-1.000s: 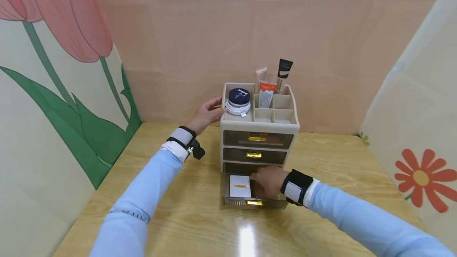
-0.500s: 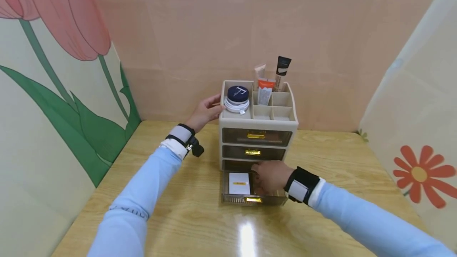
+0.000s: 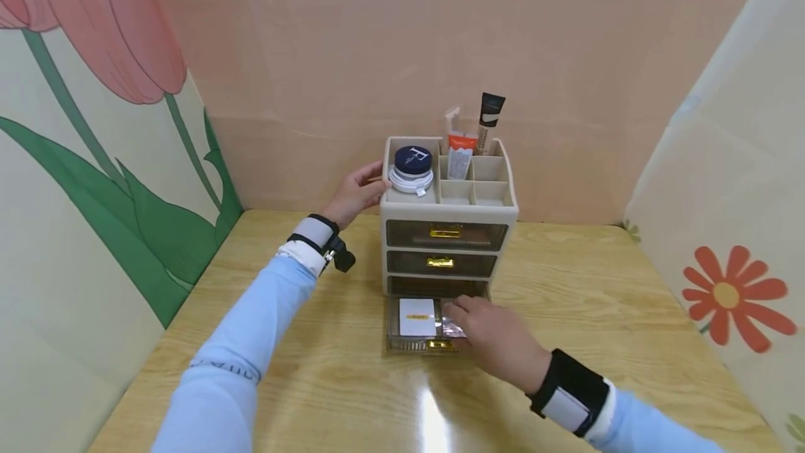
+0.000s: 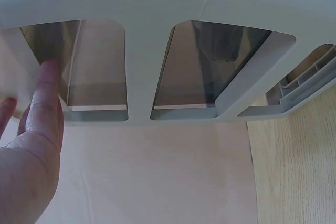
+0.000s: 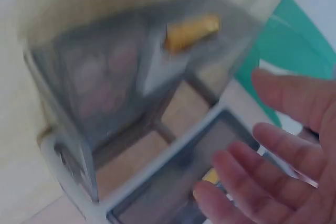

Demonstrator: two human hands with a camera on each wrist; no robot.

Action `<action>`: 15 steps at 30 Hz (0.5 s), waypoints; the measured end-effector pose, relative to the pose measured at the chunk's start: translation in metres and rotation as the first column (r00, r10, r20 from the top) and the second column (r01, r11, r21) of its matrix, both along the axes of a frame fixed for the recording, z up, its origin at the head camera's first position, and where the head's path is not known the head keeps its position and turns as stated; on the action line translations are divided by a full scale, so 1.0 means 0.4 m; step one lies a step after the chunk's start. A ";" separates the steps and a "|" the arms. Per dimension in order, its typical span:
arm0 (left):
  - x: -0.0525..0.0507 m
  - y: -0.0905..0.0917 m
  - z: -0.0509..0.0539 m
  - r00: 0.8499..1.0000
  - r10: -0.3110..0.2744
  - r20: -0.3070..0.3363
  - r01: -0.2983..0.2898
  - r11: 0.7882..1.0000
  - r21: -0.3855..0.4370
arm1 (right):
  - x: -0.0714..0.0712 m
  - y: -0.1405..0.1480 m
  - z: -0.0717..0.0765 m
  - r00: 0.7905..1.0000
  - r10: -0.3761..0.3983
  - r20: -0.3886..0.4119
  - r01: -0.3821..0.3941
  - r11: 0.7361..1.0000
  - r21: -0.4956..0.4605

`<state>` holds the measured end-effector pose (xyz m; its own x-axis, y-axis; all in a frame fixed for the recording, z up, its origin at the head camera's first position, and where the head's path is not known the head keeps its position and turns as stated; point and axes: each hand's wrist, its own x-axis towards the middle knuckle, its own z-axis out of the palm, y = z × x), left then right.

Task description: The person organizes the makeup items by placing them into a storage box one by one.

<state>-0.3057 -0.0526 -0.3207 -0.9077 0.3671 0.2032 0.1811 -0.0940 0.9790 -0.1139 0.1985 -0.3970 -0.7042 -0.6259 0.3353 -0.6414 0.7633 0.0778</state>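
Observation:
A cream cosmetics organizer [image 3: 449,212] stands on the table, its bottom drawer [image 3: 405,345] pulled out. Inside that drawer lie a white square box [image 3: 417,317] and, to its right, a shiny pinkish flat item [image 3: 453,328], partly hidden by my fingers. My right hand [image 3: 503,338] hovers over the drawer's right front. The blurred right wrist view shows this hand [image 5: 283,182] with spread fingers and nothing in its grasp. My left hand [image 3: 355,196] rests against the organizer's left side; in the left wrist view, its extended finger [image 4: 44,98] touches the side wall.
On the organizer's top sit a dark blue compact [image 3: 413,159] on a white one [image 3: 411,180]. Tubes stand in its divided slots, including an orange-capped tube [image 3: 460,156] and a black-capped tube [image 3: 490,114]. A pinkish backdrop [image 3: 314,89] rises behind the wooden table [image 3: 585,285].
My right hand has lifted out of the bottom drawer and moved toward me, uncovering part of the shiny pinkish item. My left hand keeps its place on the organizer's side.

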 end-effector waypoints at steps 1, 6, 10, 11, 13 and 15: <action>0.000 0.000 0.001 1.000 -0.001 -0.001 0.001 1.000 -0.001 | 0.010 -0.004 -0.014 0.999 0.028 -0.041 -0.029 0.999 -0.018; 0.003 -0.001 0.008 1.000 -0.003 0.002 0.003 1.000 0.009 | 0.043 -0.021 -0.083 0.974 0.097 -0.207 -0.114 0.991 -0.073; 0.002 -0.001 0.007 1.000 -0.003 0.007 0.003 1.000 0.025 | 0.052 -0.029 -0.120 0.966 0.094 -0.240 -0.112 0.991 -0.066; 0.002 -0.001 0.006 1.000 -0.004 0.009 0.004 1.000 0.027 | 0.052 -0.030 -0.128 0.966 0.090 -0.244 -0.109 0.992 -0.063; 0.002 0.001 0.004 1.000 -0.001 0.011 0.001 1.000 0.027 | 0.052 -0.031 -0.143 0.964 0.091 -0.250 -0.107 0.993 -0.053; 0.004 0.003 0.003 1.000 -0.003 0.013 0.002 1.000 0.026 | 0.052 -0.030 -0.159 0.962 0.097 -0.257 -0.110 0.993 -0.039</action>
<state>-0.3043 -0.0513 -0.3196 -0.9094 0.3639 0.2013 0.1686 -0.1200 0.9784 -0.0932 0.1865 -0.4605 -0.5238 -0.6674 0.5294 -0.6814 0.7012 0.2098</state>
